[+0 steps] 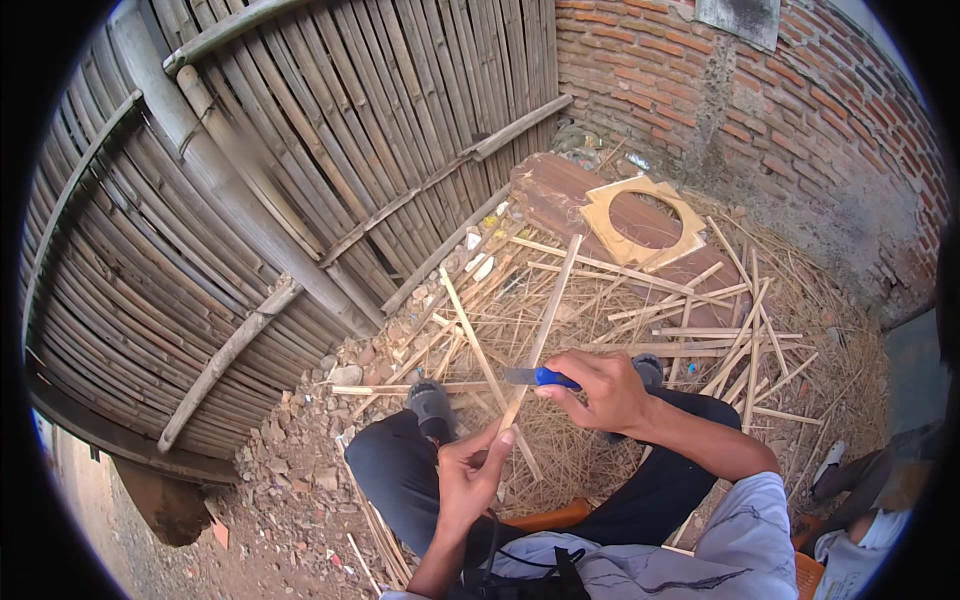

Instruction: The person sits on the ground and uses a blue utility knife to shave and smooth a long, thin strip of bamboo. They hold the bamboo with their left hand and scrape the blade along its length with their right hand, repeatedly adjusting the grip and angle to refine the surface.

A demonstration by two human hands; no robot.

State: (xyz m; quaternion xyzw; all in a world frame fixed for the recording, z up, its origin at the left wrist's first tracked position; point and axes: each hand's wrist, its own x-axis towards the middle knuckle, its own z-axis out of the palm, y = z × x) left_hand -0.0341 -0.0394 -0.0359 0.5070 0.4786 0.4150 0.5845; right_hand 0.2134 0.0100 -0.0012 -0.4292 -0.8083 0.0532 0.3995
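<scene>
My left hand (pixel 473 472) pinches the near end of a long, flat bamboo strip (pixel 556 303), which slants up and away from me. A knife with a blue handle (pixel 556 378) is gripped in my right hand (pixel 601 389). Its short blade points left and lies across the strip, just beyond my left fingers. Whether the blade cuts into the strip I cannot tell. Below and beyond the strip, other cut bamboo strips (pixel 467 327) lie crossed on the ground between and past my feet.
More bamboo strips (pixel 755 340) are piled at the right over dry shavings. A pale board with a round hole (pixel 645 222) rests on a brown panel (pixel 545 190). A bamboo fence (pixel 400 110) stands left, a brick wall (pixel 800 150) behind. Another person's leg (pixel 860 480) shows at the right.
</scene>
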